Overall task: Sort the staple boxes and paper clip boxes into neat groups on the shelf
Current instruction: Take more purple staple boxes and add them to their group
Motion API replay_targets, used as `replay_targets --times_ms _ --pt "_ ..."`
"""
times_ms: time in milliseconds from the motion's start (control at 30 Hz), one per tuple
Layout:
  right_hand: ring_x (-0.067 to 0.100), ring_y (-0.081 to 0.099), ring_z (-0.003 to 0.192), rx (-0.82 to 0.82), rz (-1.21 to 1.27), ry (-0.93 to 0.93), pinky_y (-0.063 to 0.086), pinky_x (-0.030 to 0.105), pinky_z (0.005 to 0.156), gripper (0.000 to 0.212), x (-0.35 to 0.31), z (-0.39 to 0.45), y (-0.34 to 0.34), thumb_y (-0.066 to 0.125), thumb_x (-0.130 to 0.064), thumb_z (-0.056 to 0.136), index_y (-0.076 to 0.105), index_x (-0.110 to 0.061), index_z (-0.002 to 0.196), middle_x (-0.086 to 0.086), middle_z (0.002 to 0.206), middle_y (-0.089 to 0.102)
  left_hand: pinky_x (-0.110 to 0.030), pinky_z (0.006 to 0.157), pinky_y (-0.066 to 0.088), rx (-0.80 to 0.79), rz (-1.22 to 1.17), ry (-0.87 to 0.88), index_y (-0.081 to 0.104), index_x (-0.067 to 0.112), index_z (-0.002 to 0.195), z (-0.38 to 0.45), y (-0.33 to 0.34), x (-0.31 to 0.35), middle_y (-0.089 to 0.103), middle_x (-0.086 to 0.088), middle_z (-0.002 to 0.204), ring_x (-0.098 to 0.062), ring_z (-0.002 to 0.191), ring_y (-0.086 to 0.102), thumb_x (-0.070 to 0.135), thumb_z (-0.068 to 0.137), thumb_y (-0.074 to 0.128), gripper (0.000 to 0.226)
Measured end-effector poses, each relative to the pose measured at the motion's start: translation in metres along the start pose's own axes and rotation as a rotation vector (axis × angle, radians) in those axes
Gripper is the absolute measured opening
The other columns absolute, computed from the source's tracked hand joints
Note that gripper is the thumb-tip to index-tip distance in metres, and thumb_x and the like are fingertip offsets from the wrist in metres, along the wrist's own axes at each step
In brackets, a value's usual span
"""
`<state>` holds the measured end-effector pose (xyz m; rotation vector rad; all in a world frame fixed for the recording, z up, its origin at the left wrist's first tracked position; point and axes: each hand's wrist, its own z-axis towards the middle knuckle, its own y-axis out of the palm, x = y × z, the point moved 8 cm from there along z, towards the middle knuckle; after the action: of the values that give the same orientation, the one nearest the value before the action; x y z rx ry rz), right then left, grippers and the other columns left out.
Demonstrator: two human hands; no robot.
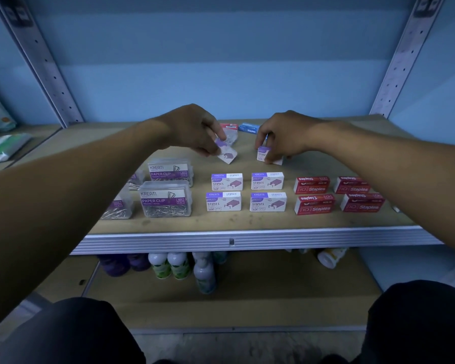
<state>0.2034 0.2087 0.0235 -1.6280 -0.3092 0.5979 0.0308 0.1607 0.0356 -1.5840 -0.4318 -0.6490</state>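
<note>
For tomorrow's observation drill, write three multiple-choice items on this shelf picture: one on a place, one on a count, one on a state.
1. Where do the red boxes lie, seen from the camera?
A. right of the purple boxes
B. left of the clip boxes
C. on the lower shelf

2. How many purple boxes lie flat in the two neat rows?
A. two
B. four
C. six

3. What is the left hand doing?
A. resting flat
B. hanging idle
C. holding a purple box, tilted

Answers: 1 A, they fill the shelf's right end. 2 B, two rows of two. 3 C, fingers pinch it above the shelf.
</note>
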Motion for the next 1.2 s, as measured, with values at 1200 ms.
replay_targets --times_ms 1200 --pt "0.003 0.07 0.08 0.01 0.088 -0.058 0.056 0.027 0.076 0.019 -0.017 -0.032 -0.008 0.084 -0.028 0.079 0.075 -0.031 0.095 -0.015 0.089 0.075 -0.027 0.079 0.056 -0.047 0.369 0.102 0.077 0.024 0.094 -0.012 0.018 0.034 0.075 0.009 0.09 -0.012 0.086 0.071 0.025 0.074 0.084 0.021"
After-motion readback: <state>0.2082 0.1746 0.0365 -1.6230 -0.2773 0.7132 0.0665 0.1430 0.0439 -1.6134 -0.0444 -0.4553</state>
